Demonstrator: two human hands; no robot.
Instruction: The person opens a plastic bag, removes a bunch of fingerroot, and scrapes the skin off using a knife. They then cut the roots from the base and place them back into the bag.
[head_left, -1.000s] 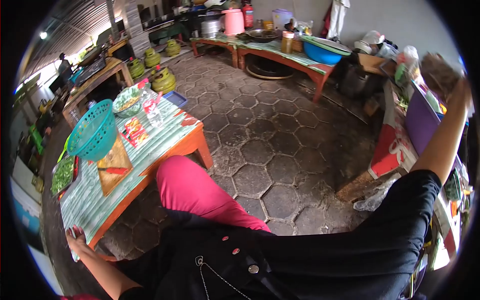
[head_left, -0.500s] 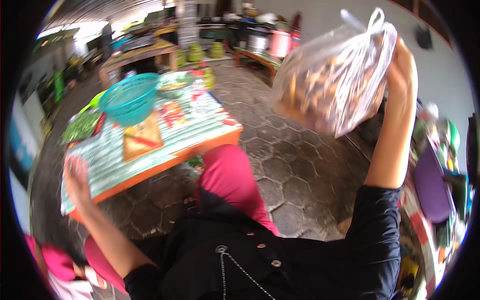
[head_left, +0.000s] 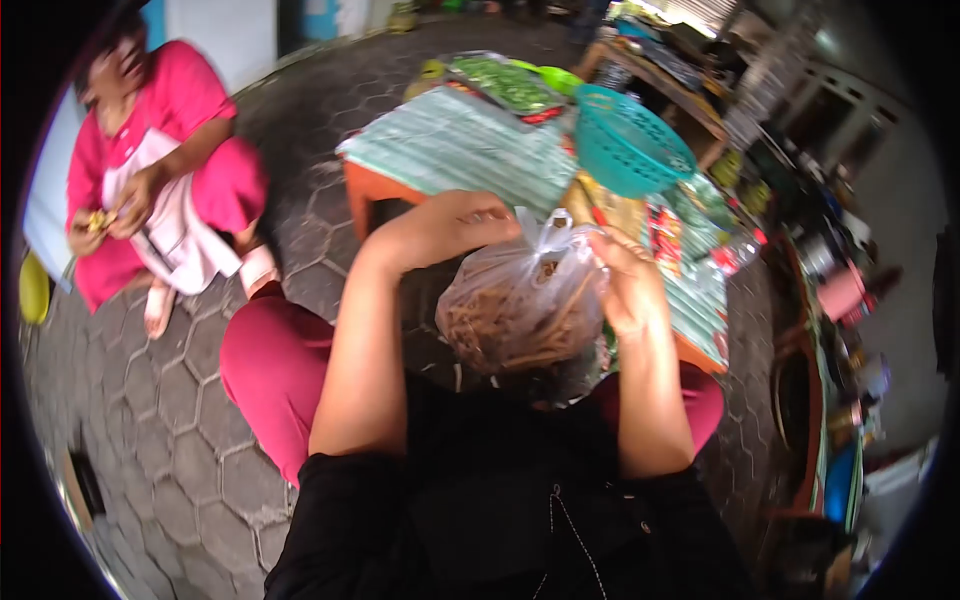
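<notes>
A clear plastic bag [head_left: 525, 310], full of thin brown pieces whose kind I cannot make out, hangs in front of my chest. Its gathered top stands up in loops between my hands. My right hand [head_left: 632, 285] is closed on the upper right side of the bag, thumb towards the knot. From the left, my left hand [head_left: 462, 225] bends over the top with its fingers curled at the bag's upper left corner; the fingertips are partly blurred. Just beyond the bag is a low table [head_left: 450, 140] with a striped green-white cover.
On the table are a teal basket [head_left: 632, 140], a tray of chopped greens [head_left: 508, 85], a red packet [head_left: 665, 238] and a plastic bottle [head_left: 738, 252]. A person in pink [head_left: 165, 170] crouches at the left, handling something small and yellowish. Shelves with pots [head_left: 825, 250] line the right.
The bag has come down from high on the right to before my chest. My left hand has moved from the table's edge to the bag. The view has swung left, showing the other person.
</notes>
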